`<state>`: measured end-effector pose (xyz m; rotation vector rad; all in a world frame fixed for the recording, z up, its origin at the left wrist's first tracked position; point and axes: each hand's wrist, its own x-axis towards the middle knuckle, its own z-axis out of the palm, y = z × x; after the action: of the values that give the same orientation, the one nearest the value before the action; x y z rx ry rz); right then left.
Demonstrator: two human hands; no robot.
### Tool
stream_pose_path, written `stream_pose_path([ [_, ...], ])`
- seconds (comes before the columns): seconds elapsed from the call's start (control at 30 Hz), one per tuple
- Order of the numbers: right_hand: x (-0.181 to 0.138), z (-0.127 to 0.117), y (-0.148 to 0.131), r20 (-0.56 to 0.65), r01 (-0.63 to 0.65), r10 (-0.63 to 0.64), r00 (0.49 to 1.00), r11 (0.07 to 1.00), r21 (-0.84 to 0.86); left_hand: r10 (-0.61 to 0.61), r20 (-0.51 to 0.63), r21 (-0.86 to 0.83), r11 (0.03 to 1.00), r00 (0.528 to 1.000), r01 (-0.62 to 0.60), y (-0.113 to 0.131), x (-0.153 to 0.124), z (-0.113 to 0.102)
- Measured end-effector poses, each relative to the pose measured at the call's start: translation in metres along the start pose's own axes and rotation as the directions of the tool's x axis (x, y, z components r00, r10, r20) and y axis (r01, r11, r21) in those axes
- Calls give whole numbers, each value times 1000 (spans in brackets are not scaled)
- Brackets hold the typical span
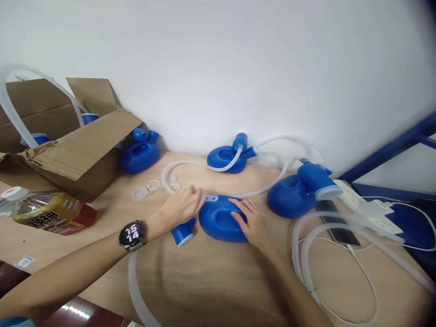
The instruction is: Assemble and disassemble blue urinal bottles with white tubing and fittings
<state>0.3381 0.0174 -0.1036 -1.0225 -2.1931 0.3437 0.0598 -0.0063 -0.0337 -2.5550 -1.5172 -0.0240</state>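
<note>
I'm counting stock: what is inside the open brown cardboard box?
A blue plastic part shows partly at left, another at right, and a translucent white hose arches above them. The floor of the box and anything lower are hidden behind the front cardboard flap.

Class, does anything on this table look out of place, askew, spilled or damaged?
The bottle appears to lie on its side, cap and all, where one would expect it upright. The phone also looks out of place, with loops of tubing crossing over it. I see no spill.
</note>
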Motion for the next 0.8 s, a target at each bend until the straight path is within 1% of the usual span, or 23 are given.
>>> stream_pose_path([
  [0.1,1,-1,-1,4,-9,9,1000,1000,22,18,12,-6,1000,1000,-18,-2,-2,-6],
  [0.17,1,-2,-1,3,-16,16,1000,999,29,47,-35,-47,998,998,-49,-6,-4,-9],
  [0.27,1,-2,-2,7,-20,20,1000,999,30,182,-147,-102,975,972,-198,-9,-7,-7],
  [0.3,1,-3,-2,13,-22,22,1000,999,30,226,-169,-110,963,959,-246,-10,-7,-5],
  [0.33,1,-3,-2,17,-26,25,1000,999,32,246,-183,-117,956,952,-269,-10,-7,-3],
  [0.47,1,-4,-3,22,-32,31,999,999,43,196,-224,-171,956,955,-237,-7,-4,6],
  [0.6,2,-4,-2,24,-25,24,999,999,47,180,-260,-235,941,949,-243,-4,-1,6],
  [0.7,2,-5,-2,27,-21,20,999,998,52,129,-240,-306,931,962,-201,-2,2,2],
  [0.8,1,-5,-3,29,-24,22,999,998,56,57,-185,-409,903,981,-130,1,4,-2],
])
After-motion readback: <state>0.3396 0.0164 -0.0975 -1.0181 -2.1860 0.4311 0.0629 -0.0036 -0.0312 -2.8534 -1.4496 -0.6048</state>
